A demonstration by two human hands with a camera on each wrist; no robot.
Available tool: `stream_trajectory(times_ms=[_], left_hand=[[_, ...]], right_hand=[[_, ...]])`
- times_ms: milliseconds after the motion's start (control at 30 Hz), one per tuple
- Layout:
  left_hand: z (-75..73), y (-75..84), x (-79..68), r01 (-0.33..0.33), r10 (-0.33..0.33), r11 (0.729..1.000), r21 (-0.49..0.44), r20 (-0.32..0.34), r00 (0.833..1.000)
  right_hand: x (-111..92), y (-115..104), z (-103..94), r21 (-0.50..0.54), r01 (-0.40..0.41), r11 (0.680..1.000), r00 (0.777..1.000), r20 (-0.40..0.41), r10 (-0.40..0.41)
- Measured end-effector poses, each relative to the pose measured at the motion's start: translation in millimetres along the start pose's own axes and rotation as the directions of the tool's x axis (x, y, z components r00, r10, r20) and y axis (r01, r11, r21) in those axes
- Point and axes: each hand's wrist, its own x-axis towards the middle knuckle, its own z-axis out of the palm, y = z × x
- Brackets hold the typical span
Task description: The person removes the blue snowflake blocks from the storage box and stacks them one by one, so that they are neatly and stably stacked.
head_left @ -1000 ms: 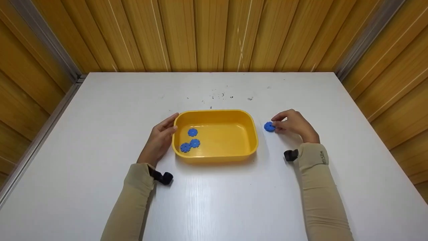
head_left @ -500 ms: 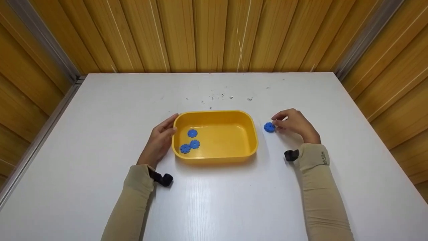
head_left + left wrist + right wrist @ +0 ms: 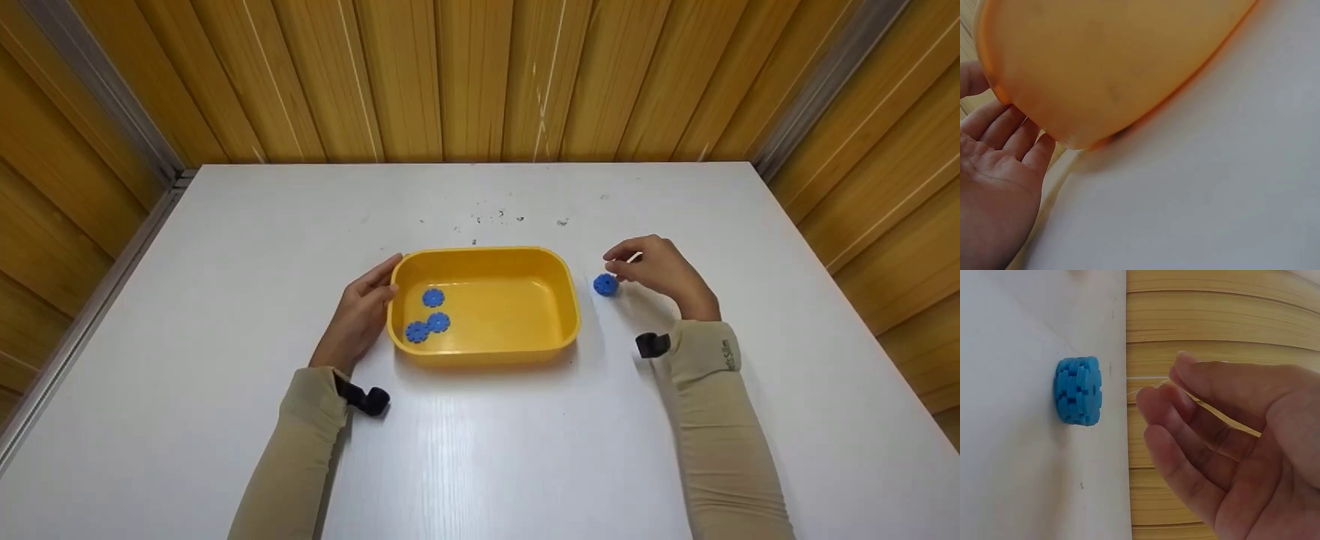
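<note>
A yellow plastic tub (image 3: pixel 486 359) stands mid-table, and my left hand (image 3: pixel 361 311) grips its left end, thumb at the rim and fingers along the outer wall; the left wrist view shows the fingers (image 3: pixel 1008 132) against the tub's side. Inside, towards the left, lie three flat blue notched discs (image 3: pixel 433 298), two of them touching. To the right of the tub, a short stack of blue notched discs (image 3: pixel 605 285) stands on the table. My right hand (image 3: pixel 654 268) hovers just above this stack, fingers loosely bent and holding nothing; in the right wrist view a gap separates the fingertips from it.
The white table (image 3: pixel 480 465) bears small dark marks (image 3: pixel 519 219) behind the tub. Yellow wood-look panels (image 3: pixel 472 82) rise at the back and both sides. A black wrist camera (image 3: pixel 652 346) sticks out from the right sleeve, another (image 3: pixel 373 401) from the left.
My right hand has let go of the stack of discs and risen slightly away from it. The stack stays on the table. My left hand and the tub have not moved.
</note>
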Motion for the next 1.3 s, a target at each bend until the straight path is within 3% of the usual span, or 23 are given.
stream_trajectory(times_ms=[500, 900, 1300], left_hand=[[-1.3, 0.8, -0.7, 0.000, 0.000, 1.000, -0.012, -0.005, 1.000], [2.9, 2.7, 1.5, -0.006, 0.007, 1.000, -0.026, 0.018, 1.000], [1.9, 4.2, 1.5, 0.000, 0.000, 0.999, -0.048, 0.010, 1.000]], right_hand=[[6.2, -51.3, -1.9, -0.084, 0.149, 0.985, 0.987, 0.075, -0.142], [23.9, -103.7, 12.8, -0.117, 0.347, 0.931, 0.925, 0.206, -0.319], [44.5, -146.3, 49.2, -0.083, 0.363, 0.928, 0.887, 0.335, -0.318]])
